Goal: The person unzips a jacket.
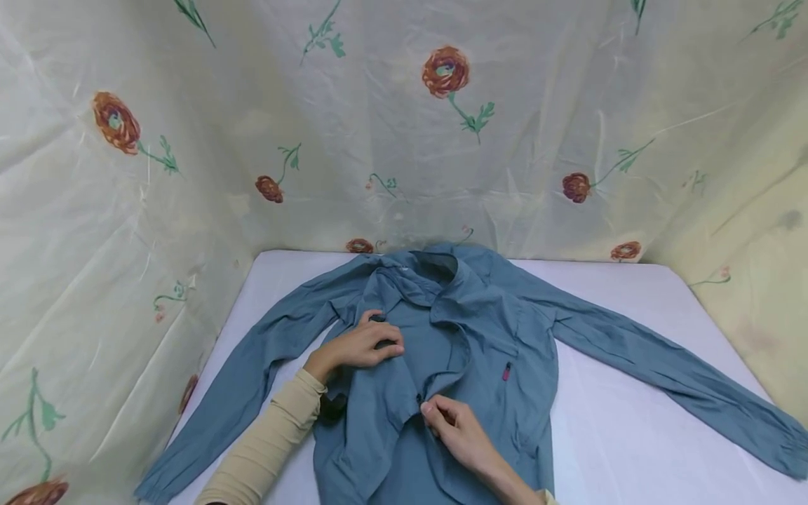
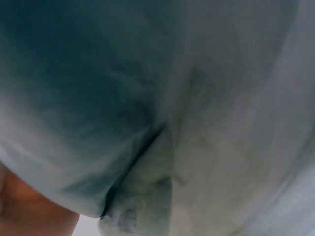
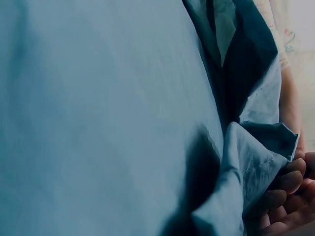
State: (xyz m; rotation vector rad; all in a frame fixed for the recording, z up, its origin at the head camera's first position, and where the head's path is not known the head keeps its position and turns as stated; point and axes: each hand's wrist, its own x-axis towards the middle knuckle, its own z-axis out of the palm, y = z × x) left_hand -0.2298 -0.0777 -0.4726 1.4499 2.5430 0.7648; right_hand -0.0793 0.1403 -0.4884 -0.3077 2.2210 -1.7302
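A blue zip-front jacket point(image 1: 480, 315) lies spread with its front partly parted and its collar away from me. My left hand point(image 1: 369, 341) has bent fingers and holds the left front panel at chest height. Lower down, my right hand point(image 1: 457, 428) pinches the front edge with thumb and forefinger, at a small dark zipper slider point(image 1: 419, 398). Jacket cloth point(image 2: 221, 123) fills most of the left wrist view. Folds of the jacket point(image 3: 256, 152) stand beside curled fingers point(image 3: 290, 182) in the right wrist view. The fingertips' exact hold on the slider is hidden.
Both jacket sleeves stretch outward, the left sleeve point(image 1: 252, 372) and the right sleeve point(image 1: 656, 358), over a white table point(image 1: 606, 428). A pocket with a red zipper tab point(image 1: 507, 372) shows on the right panel. Flower-printed curtains point(image 1: 379, 126) surround the table's back and sides.
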